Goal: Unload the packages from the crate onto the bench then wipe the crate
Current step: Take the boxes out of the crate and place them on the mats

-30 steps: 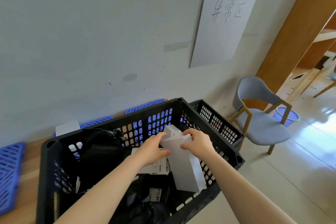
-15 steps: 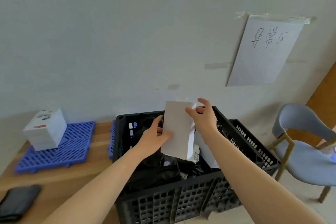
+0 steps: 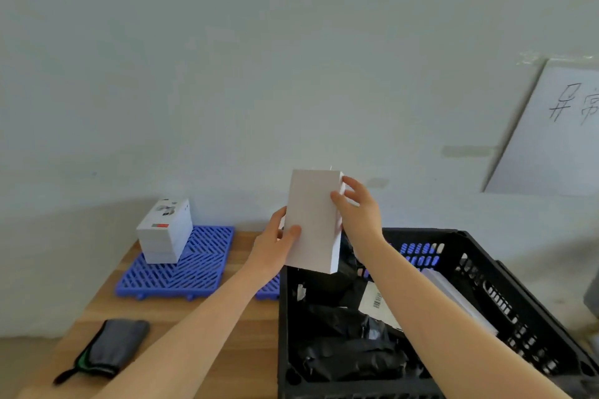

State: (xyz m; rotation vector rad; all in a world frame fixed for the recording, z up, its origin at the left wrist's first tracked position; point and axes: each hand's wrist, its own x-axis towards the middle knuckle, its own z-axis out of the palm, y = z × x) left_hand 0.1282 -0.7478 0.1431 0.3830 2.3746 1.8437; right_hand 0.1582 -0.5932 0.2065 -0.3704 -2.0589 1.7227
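Observation:
I hold a plain white box [image 3: 312,220] upright in the air above the left rear corner of the black slatted crate [image 3: 525,282]. My left hand [image 3: 275,244] grips its lower left edge and my right hand [image 3: 358,209] pinches its upper right edge. Inside the crate lie black plastic bags [image 3: 350,347], a package with a barcode label [image 3: 377,304] and a flat white package [image 3: 453,298]. The crate stands on the right end of the wooden bench [image 3: 233,327].
A white printed box [image 3: 165,230] sits on a blue plastic grid mat [image 3: 184,266] at the bench's back left. A dark grey cloth [image 3: 110,347] lies at the front left. A handwritten paper sign [image 3: 557,136] hangs on the wall.
Both hands lifted the white box out of the crate and carried it up and left. The view has swung left, bringing the bench, mat and cloth into sight.

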